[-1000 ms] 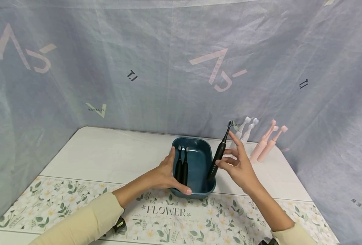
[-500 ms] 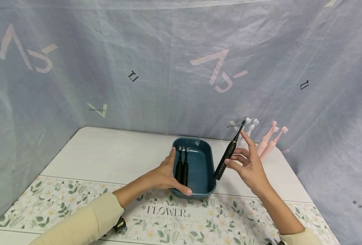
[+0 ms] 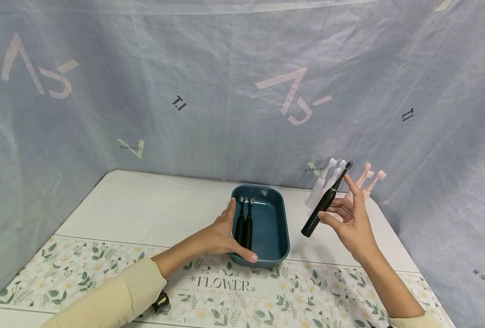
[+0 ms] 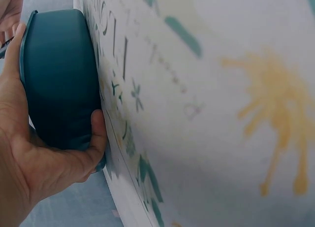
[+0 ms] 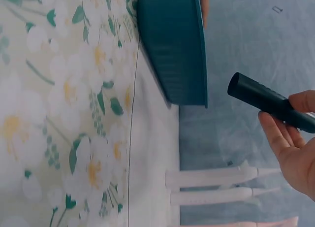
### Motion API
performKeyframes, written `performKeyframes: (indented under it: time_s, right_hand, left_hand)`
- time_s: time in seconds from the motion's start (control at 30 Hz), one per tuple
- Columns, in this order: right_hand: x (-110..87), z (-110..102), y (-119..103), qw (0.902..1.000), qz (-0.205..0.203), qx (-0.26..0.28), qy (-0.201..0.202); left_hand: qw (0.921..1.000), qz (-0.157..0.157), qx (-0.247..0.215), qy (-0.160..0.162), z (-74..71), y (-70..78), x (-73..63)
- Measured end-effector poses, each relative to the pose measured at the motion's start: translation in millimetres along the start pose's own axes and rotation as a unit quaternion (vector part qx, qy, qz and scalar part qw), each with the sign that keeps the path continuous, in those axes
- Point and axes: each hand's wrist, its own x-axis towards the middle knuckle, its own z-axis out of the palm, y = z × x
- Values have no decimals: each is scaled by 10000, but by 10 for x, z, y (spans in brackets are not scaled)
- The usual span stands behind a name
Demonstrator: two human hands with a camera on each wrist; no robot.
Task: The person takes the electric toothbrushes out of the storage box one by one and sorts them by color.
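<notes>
My left hand (image 3: pixel 226 234) holds the dark teal tray (image 3: pixel 268 232) at its left side and near corner. In the left wrist view, the thumb bends along the outer wall of the tray and a finger lies at its rim. Two black electric toothbrushes (image 3: pixel 248 230) lie side by side inside, along the left. To the right of the tray, my right hand (image 3: pixel 354 223) pinches a third black electric toothbrush (image 3: pixel 323 206) in the air. It tilts with its brush head up to the right, the index fingertip near its neck. Its round base (image 5: pixel 236 84) shows in the right wrist view.
Behind the held toothbrush stand several white electric toothbrushes (image 3: pixel 316 190). Further right are several pink ones (image 3: pixel 374 182), partly hidden by my right hand. A grey-blue printed cloth (image 3: pixel 209 91) hangs behind the table (image 3: pixel 156 209), which has a floral strip along its front.
My right hand has carried the black toothbrush from over the tray's right rim to the right, tilting it further. The left hand and tray have stayed in place.
</notes>
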Motion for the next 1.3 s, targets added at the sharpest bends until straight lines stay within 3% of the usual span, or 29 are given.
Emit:
performKeyframes:
  time_s: [0.1, 0.27, 0.37, 0.57, 0.83, 1.13, 1.3]
  right_hand:
    - [1, -54, 24, 9998, -81, -152, 101]
    - [18, -131, 85, 9995, -123, 209, 213]
    - [35, -178, 129, 9993, -58, 160, 325]
    - [57, -257, 252, 9963, -63, -676, 523]
    - [119, -345, 454, 9754, -406, -1955, 936]
    - [200, -343, 615, 9598, -229, -2497, 1263]
    - [207, -282, 699, 9596, 31, -2488, 1311]
  left_hand:
    - [10000, 21, 29, -7, -2, -2, 2]
    - [10000, 54, 44, -18, 2, -13, 6]
    - [10000, 54, 27, -19, 5, -19, 10]
    - [10000, 51, 13, -28, -2, -17, 13]
    - [10000, 47, 60, -31, 3, -16, 18]
    - [9999, 41, 132, 21, -4, -7, 14]
    - [9999, 32, 126, 31, 6, -13, 21]
